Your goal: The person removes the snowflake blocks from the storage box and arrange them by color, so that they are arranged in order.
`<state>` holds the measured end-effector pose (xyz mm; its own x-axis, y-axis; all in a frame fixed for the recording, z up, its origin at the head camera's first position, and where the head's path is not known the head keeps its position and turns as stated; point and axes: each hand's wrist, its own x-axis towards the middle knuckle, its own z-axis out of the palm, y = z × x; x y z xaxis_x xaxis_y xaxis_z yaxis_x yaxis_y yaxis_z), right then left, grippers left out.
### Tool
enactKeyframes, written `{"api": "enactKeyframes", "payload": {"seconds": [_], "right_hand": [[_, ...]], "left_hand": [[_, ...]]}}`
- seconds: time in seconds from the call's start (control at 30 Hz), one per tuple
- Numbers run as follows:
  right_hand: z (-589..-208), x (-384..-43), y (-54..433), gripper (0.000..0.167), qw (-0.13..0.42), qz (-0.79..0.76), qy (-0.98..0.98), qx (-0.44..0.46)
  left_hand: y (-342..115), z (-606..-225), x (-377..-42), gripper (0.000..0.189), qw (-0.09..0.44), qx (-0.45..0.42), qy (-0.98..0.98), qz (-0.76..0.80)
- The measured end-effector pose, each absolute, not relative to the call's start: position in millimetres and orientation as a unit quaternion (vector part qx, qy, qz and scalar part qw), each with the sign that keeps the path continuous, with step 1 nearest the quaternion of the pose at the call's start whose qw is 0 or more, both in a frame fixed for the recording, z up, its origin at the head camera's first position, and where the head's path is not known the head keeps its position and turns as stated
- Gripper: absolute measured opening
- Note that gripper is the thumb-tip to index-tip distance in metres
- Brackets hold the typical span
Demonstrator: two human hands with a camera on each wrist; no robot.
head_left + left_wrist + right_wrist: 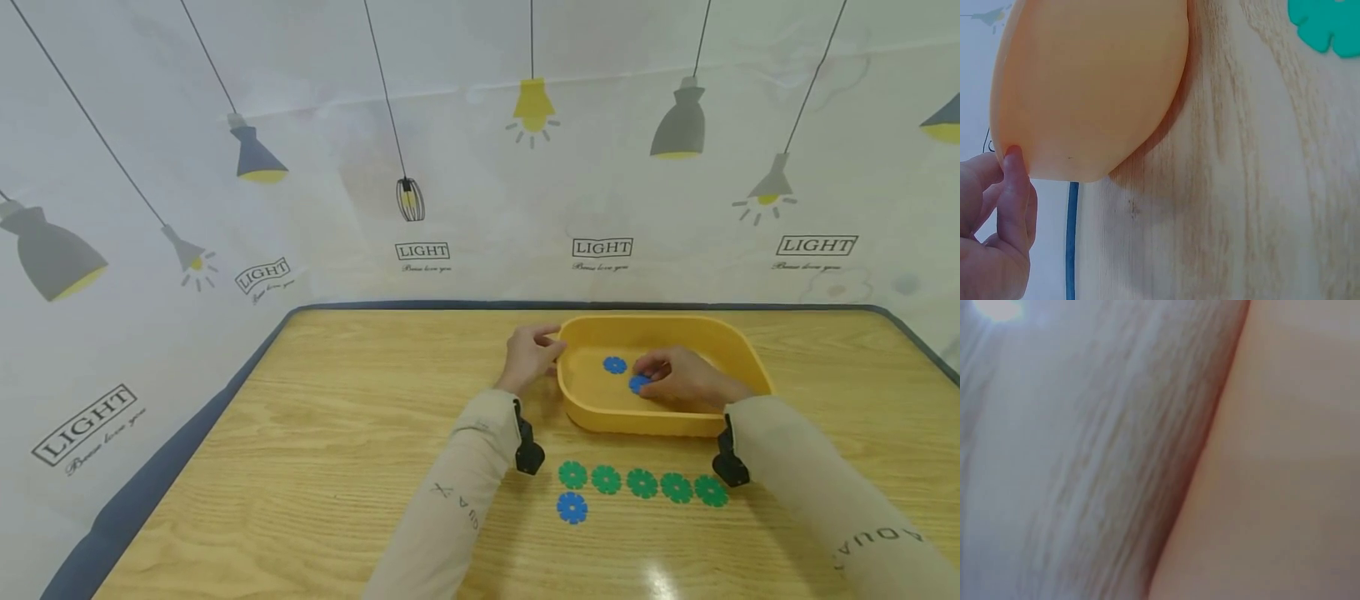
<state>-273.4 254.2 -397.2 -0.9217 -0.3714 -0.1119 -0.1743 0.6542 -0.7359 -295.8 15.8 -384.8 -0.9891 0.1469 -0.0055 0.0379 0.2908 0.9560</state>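
Note:
A yellow plastic bin (pixel 667 423) stands on the table. My left hand (pixel 529 357) pinches its left rim; in the left wrist view that hand (pixel 1004 219) has its fingertips at the bin's edge (pixel 1091 94). Inside the bin, my right hand (pixel 686 377) pinches a blue notched disc (pixel 639 384) between thumb and fingers. Another blue disc (pixel 615 365) lies on the bin floor to its left. The right wrist view catches only the bin's outer wall (pixel 1272 469) and tabletop, so the right hand is hidden there.
In front of the bin, several green notched discs (pixel 642 483) form a row on the wooden table (pixel 337 433). One blue disc (pixel 572 508) lies below the row's left end. A lamp-printed backdrop (pixel 480 150) rises behind the table.

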Motion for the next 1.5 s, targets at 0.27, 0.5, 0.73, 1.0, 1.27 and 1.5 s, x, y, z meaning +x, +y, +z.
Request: {"api": "enactKeyframes", "payload": {"seconds": [0.27, 0.5, 0.73, 1.0, 1.27, 1.5], "right_hand": [[-399.6, -274.7, 255.9, 0.035, 0.139, -0.397, 0.894, -0.154], [-400.9, -275.1, 257.0, 0.034, 0.140, -0.406, 0.889, -0.159], [-401.7, -274.8, 256.7, 0.029, 0.126, -0.397, 0.894, -0.164], [-400.8, -274.3, 256.2, 0.026, 0.109, -0.389, 0.898, -0.175], [-402.0, -275.4, 256.7, 0.023, 0.111, -0.391, 0.898, -0.167], [-400.1, -276.2, 256.5, 0.021, 0.095, -0.378, 0.906, -0.166]], "left_hand": [[15.3, -382.1, -294.2, 0.034, 0.047, 0.054, 0.798, 0.599], [15.3, -382.4, -295.5, 0.034, 0.052, 0.050, 0.794, 0.603], [15.5, -382.4, -295.1, 0.035, 0.051, 0.051, 0.796, 0.601], [15.5, -382.1, -294.6, 0.035, 0.051, 0.049, 0.792, 0.606], [15.2, -382.5, -293.4, 0.035, 0.050, 0.051, 0.790, 0.609], [15.4, -382.6, -293.0, 0.035, 0.049, 0.046, 0.789, 0.611]]}}
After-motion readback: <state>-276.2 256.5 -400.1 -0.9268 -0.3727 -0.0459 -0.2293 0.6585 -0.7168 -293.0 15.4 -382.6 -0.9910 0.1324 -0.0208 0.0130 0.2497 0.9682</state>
